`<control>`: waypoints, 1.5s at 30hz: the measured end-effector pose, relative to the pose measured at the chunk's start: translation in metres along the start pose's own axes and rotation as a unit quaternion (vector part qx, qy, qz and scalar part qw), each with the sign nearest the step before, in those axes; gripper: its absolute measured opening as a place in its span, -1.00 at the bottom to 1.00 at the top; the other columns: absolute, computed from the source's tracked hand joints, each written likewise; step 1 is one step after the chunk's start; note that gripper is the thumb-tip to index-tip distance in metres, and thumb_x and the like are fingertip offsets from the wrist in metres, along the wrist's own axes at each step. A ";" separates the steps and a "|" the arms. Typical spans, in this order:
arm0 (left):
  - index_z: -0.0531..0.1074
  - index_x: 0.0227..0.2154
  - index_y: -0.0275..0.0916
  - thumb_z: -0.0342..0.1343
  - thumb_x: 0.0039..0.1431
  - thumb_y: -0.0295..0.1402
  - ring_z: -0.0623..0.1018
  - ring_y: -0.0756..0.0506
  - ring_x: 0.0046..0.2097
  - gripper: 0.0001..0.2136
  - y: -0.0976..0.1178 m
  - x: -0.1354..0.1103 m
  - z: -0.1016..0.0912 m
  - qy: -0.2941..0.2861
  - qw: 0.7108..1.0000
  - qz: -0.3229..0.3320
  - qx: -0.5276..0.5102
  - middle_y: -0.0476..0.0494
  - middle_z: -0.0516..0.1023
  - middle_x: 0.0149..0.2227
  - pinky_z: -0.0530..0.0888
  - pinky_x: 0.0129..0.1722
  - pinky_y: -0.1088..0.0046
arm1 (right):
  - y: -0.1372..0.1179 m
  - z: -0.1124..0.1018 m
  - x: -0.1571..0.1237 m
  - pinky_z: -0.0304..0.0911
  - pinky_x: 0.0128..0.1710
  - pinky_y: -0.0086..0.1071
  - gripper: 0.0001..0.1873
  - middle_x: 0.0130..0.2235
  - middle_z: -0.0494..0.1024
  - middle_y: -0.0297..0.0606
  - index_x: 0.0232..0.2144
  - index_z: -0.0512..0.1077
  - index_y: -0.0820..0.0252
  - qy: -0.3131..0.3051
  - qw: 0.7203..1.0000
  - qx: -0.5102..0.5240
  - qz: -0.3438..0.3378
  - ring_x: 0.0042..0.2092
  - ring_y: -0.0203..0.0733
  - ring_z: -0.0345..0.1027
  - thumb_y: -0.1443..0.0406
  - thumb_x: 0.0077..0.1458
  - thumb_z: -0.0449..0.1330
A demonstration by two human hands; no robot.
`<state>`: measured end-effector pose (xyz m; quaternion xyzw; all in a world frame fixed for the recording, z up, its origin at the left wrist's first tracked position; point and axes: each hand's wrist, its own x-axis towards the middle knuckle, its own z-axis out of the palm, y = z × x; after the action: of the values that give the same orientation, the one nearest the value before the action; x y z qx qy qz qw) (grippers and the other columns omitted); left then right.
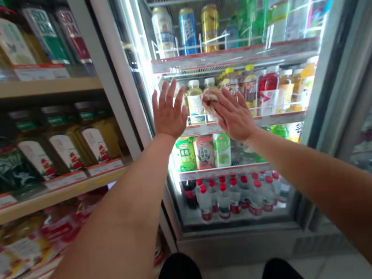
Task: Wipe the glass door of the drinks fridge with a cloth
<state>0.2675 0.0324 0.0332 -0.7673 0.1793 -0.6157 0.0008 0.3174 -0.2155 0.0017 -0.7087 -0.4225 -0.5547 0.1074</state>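
Note:
I face an open drinks fridge. My left hand (168, 111) is raised with its fingers spread, palm toward the second shelf (274, 119), and holds nothing. My right hand (232, 115) reaches to the same shelf with its fingers closed over a crumpled pale cloth (208, 99). The cloth is pressed against the front of a yellow-capped bottle (195, 102). More bottles of juice and tea (268, 89) stand in a row to the right of my hands.
Cans (188, 29) and green bottles (257, 4) fill the top shelf. Green-labelled bottles (186, 154) and red-capped water bottles (223, 199) stand lower down. The open glass door (352, 63) hangs at the right. Wooden shelves (28, 91) of packaged goods run along the left.

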 end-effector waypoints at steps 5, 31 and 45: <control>0.06 0.41 -0.12 -0.37 0.47 0.09 -0.10 -0.17 0.50 -0.38 0.033 0.004 0.005 0.055 0.995 -0.042 -0.070 -0.23 0.07 0.45 -0.13 0.49 -0.03 | -0.033 0.008 0.048 -0.22 0.46 0.26 -0.33 0.48 -0.08 -0.20 0.46 -0.09 0.11 0.015 0.993 0.064 0.094 0.51 0.07 -0.28 0.18 0.38 -0.12; -0.07 0.45 -0.24 -0.27 0.47 -0.38 -0.11 -0.16 0.50 -0.47 0.134 0.043 0.067 0.024 0.993 0.032 -0.112 -0.22 -0.01 0.47 0.04 0.49 0.12 | 0.047 0.003 -0.003 -0.18 0.50 -0.02 -0.39 0.40 0.18 -0.16 0.41 0.07 0.23 0.116 0.989 -0.088 0.035 0.47 -0.14 -0.09 0.21 0.40 -0.19; 0.25 0.35 -0.10 -0.28 0.53 -0.23 0.06 -0.17 0.45 -0.55 0.046 0.067 0.018 0.069 0.997 0.006 -0.020 0.02 0.07 0.45 0.05 0.46 0.03 | 0.045 -0.003 -0.004 -0.08 0.47 0.03 -0.35 0.41 0.18 -0.29 0.36 0.18 0.20 0.141 0.980 -0.094 0.108 0.50 -0.04 -0.22 0.32 0.24 -0.15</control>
<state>0.2837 -0.0330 0.0819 -0.7216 0.1962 -0.6635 -0.0236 0.3478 -0.2469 0.0139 -0.6718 -0.2698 -0.6713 0.1586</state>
